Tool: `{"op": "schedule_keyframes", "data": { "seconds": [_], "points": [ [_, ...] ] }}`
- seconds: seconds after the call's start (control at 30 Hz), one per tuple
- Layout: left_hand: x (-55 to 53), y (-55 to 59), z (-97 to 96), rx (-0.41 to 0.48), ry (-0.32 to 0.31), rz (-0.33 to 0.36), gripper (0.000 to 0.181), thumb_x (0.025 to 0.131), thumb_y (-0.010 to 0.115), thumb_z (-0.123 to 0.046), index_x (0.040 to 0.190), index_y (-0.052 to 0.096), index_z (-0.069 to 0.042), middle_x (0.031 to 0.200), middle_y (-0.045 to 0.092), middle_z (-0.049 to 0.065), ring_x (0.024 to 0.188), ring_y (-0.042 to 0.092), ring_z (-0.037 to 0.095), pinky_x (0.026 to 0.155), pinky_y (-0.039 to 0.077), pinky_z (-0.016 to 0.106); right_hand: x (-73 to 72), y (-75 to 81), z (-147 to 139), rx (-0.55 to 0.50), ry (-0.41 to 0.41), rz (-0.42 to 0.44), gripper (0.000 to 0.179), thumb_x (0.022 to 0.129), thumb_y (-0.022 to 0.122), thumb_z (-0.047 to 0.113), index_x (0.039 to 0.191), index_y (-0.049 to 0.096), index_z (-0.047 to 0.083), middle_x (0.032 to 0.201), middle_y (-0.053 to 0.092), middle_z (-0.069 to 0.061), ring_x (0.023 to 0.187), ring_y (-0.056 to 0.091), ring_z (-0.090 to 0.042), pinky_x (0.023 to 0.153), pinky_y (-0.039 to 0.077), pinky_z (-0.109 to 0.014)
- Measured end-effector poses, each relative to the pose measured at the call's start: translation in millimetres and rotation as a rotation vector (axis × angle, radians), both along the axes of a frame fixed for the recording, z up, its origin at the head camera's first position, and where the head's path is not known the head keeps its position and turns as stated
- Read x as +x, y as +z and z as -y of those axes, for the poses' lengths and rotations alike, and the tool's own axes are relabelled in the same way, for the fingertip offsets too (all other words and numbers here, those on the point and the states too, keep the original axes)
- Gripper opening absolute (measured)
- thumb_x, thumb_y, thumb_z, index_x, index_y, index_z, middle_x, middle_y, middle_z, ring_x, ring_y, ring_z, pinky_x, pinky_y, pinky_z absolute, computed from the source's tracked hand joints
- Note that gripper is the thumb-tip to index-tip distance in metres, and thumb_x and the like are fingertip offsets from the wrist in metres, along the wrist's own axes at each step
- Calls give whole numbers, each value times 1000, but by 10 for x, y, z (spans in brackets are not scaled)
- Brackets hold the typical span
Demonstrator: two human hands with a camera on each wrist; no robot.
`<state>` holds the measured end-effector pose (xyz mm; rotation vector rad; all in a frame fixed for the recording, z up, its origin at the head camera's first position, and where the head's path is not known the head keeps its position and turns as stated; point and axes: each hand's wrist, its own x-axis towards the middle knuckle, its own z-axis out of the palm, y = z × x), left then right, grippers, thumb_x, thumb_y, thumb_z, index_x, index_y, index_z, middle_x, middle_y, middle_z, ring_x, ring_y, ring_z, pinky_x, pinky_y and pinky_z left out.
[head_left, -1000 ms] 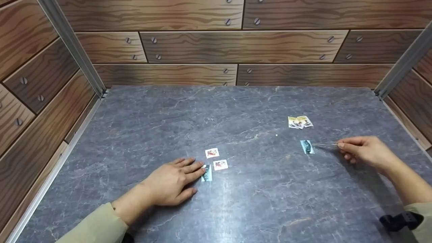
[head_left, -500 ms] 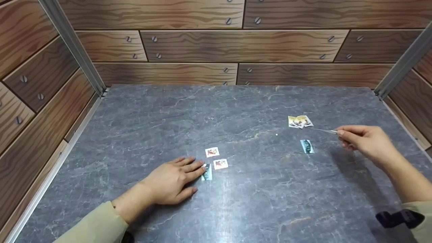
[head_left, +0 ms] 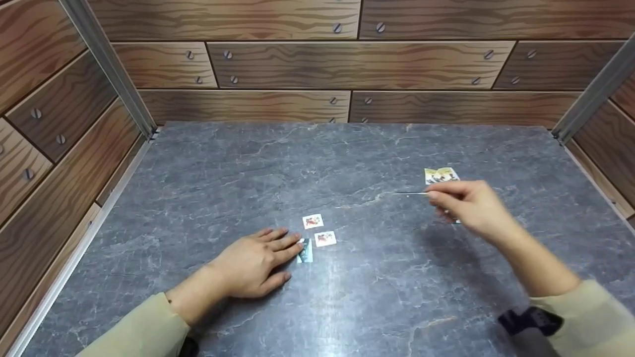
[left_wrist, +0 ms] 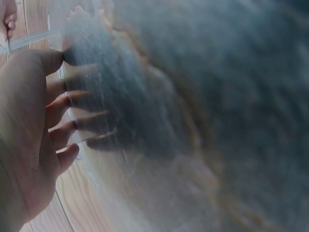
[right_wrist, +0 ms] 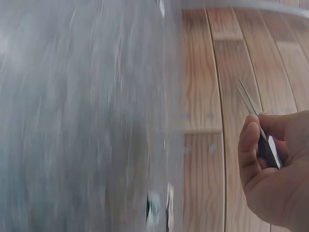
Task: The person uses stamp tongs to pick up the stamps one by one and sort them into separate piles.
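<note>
My left hand (head_left: 253, 267) lies on the table with fingers straight and spread. One fingertip touches a blue-green stamp (head_left: 306, 252). Two white stamps with red pictures, one farther back (head_left: 312, 221) and one nearer (head_left: 325, 238), lie just right of it. Over the right half, my right hand (head_left: 469, 206) pinches a pair of tweezers (head_left: 412, 193) whose tips point left. In the right wrist view the slim metal tweezers (right_wrist: 248, 99) appear with nothing visible at their tips. Overlapping yellow-and-white stamps (head_left: 441, 174) lie behind that hand. It mostly hides another blue-green stamp (head_left: 457, 221).
The grey marbled table (head_left: 238, 173) is bounded by wood-patterned panels (head_left: 297, 64) at the back and both sides. Metal posts (head_left: 114, 74) rise at the rear corners. A black wrist device (head_left: 531, 320) sits at the right sleeve.
My right hand has lifted from beside the right blue-green stamp and swung left with the tweezers, now partly covering that stamp. The left hand stays in place.
</note>
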<state>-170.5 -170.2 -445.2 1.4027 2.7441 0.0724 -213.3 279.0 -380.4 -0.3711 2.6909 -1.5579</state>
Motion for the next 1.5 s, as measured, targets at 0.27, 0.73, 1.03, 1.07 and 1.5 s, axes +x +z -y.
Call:
{"op": "schedule_keyframes", "data": {
  "seconds": [0.27,0.73,1.03,1.07,1.5],
  "points": [
    [-12,13,-2,-6,-1,-7,64,111,47,-46,164,42,-10,168,39,11,153,38,37,126,31,50,96,-48,555,-23,108,52,24,101,71,9,118,75,-8,84,71,-17,67,66,-18,58,60,-28],
    [-13,-6,10,-6,-5,-10,64,111,47,-45,164,42,-10,168,40,11,153,39,37,126,31,50,208,-370,1142,49,226,79,18,102,71,12,113,80,0,76,71,-11,60,62,-15,51,55,-25],
    [-3,-16,2,6,-2,-17,63,110,48,-45,163,44,-10,167,41,11,152,41,37,125,33,51,193,-465,1315,79,238,65,15,101,72,11,110,82,4,72,70,-6,59,61,-12,51,54,-25],
    [-2,-16,3,7,0,-17,63,110,49,-45,163,44,-10,167,41,11,152,41,37,125,33,50,188,-472,1329,84,235,64,14,101,72,10,109,82,5,72,70,-6,59,61,-12,51,54,-25],
    [-6,-16,4,10,4,-6,63,110,49,-45,163,44,-11,167,41,10,152,40,37,125,32,51,150,-530,1410,142,214,33,13,101,72,10,108,83,7,75,72,-6,57,62,-10,49,53,-26]
  ]
}}
